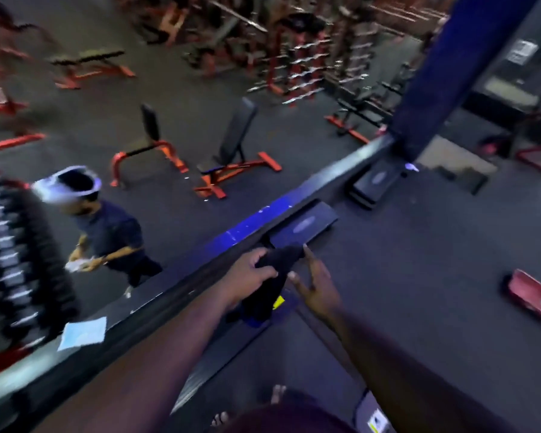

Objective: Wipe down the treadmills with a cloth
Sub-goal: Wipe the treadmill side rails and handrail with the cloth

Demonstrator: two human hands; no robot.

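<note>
I note the left hand (253,273) gripping a dark cloth (270,282) beside the rail (175,285); the right hand (314,281), fingers spread wide, touches the cloth.

Rail (200,285) runs diagonally lower left to upper right. Beyond it: two seats (235,135), racks (310,57) behind, a person (107,232) at left. Paper sheet (83,332) on rail. Step platforms (303,225) right of rail, on floor (419,260).
</note>
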